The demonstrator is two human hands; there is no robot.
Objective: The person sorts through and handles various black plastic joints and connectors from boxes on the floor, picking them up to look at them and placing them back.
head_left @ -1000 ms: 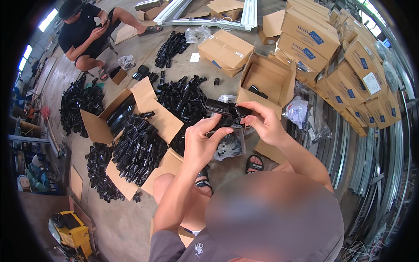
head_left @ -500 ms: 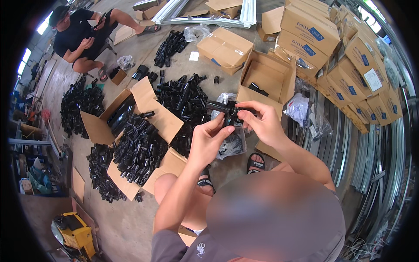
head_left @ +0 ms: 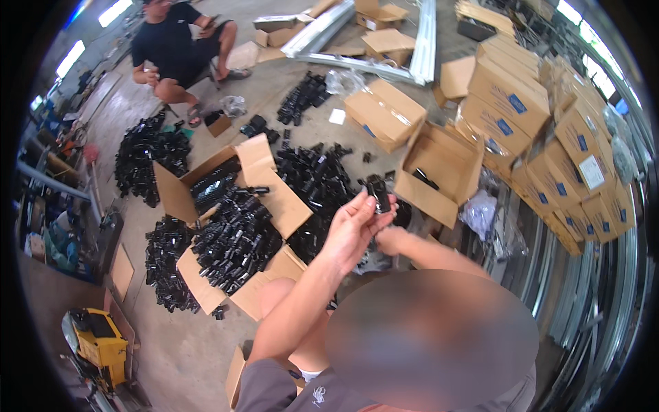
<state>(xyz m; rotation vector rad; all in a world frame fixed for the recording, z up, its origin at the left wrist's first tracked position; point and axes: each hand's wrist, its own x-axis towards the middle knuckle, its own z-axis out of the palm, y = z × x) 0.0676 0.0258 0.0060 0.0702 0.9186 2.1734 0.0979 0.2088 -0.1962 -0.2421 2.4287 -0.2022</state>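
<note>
Between the thumb and fingers of my left hand (head_left: 353, 223) is a glossy black part (head_left: 378, 192), short and tube-like, held up in front of me. My right hand (head_left: 392, 240) is lower and blurred, beside a clear plastic bag (head_left: 376, 261) partly hidden behind my arms. Its fingers are out of sight, so whatever they touch cannot be made out. Loose black parts (head_left: 316, 172) lie heaped beyond my left hand. A carton (head_left: 288, 206) with flaps spread stands left of it, heaped with similar parts (head_left: 233, 240).
Right of my hands, an open carton (head_left: 449, 161) has a black part inside. A taped carton (head_left: 384, 113) lies behind it. Stacked cartons (head_left: 508, 103) and long metal profiles (head_left: 576, 302) line the right. A co-worker (head_left: 171, 48) sits at the far left near another black heap (head_left: 151, 158).
My right hand has come off the black part and dropped lower; my left hand still holds it. The whole view has shifted, and the co-worker's hands have moved apart.
</note>
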